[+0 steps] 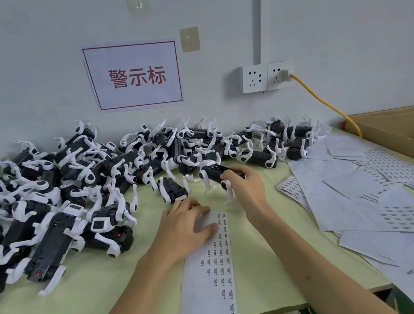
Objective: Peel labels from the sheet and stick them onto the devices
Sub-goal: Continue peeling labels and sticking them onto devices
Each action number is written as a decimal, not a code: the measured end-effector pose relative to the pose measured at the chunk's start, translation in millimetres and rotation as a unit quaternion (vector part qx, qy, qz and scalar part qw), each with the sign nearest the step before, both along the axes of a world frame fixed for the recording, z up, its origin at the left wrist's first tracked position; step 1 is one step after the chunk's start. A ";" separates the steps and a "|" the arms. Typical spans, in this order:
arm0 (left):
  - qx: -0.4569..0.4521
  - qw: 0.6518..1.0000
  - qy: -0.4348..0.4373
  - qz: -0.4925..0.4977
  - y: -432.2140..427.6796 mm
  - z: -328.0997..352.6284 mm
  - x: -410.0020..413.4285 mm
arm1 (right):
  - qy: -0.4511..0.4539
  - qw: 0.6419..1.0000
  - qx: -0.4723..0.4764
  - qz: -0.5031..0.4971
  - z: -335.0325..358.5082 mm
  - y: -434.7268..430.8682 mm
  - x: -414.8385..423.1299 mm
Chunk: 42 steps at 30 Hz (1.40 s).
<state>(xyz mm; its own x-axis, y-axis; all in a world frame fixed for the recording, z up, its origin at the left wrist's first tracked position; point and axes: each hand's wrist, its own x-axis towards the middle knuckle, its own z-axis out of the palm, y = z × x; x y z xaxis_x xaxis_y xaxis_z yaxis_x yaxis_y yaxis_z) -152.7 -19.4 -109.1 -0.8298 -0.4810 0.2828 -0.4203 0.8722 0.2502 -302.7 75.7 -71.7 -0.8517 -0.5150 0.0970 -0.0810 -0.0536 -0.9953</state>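
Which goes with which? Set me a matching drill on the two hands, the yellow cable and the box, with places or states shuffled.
Things:
1. left hand
2. right hand
3. cable
4. box

Places or states:
A. plugged into the socket
B. at the far right of the table
C. resting on the label sheet
D. gripping a device

Pairs: 1-C, 2-D, 3-A, 4-B
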 end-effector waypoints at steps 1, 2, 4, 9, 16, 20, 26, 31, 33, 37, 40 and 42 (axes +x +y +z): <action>0.008 1.000 0.011 -0.004 0.5 0.2 0.3 | 0.010 1.000 0.022 -0.003 -0.9 -0.9 0.3; 0.019 0.999 0.024 -0.010 0.8 0.7 1.2 | 0.022 0.998 0.050 -0.008 -1.6 -1.6 0.2; 0.041 0.998 0.042 -0.018 0.8 1.9 2.7 | 0.040 0.995 0.091 -0.012 -1.8 -1.5 0.0; 0.025 1.000 0.011 -0.013 2.0 2.6 1.5 | 0.070 0.991 0.112 -0.033 1.3 0.1 0.2; 0.014 0.999 0.025 -0.032 2.4 2.7 2.7 | 0.068 0.994 -0.004 -0.080 4.5 3.0 0.4; 0.096 0.989 0.097 -0.050 3.1 5.1 4.5 | 0.122 0.982 -0.050 -0.132 5.9 4.1 2.1; 0.391 0.881 0.266 0.015 -0.5 18.6 7.7 | 0.416 0.894 -0.137 -0.092 4.6 11.7 13.5; 0.510 0.776 0.370 0.035 -2.8 24.1 9.5 | 0.490 0.866 -0.097 -0.016 -4.2 9.7 31.2; 0.542 0.742 0.394 0.026 -2.9 26.0 11.3 | 0.498 0.864 -0.064 0.039 -6.6 6.2 31.5; 0.574 0.704 0.418 0.010 -4.1 28.8 15.2 | 0.477 0.872 -0.017 0.108 -10.5 0.0 28.0; 0.578 0.697 0.424 0.002 -4.7 29.6 16.2 | 0.458 0.883 -0.028 0.104 -12.8 -2.8 25.7; 0.582 0.696 0.419 -0.014 -4.1 30.0 16.0 | 0.453 0.885 -0.026 0.103 -12.6 -3.3 24.3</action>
<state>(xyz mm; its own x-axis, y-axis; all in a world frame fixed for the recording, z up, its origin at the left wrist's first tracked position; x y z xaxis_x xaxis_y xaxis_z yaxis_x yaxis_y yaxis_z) -136.7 -23.5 -79.0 -0.6210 -0.7767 0.1049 0.3127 -0.1229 0.9419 -278.4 72.4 -84.2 -0.3018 -0.6252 0.7197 -0.8276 -0.2030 -0.5233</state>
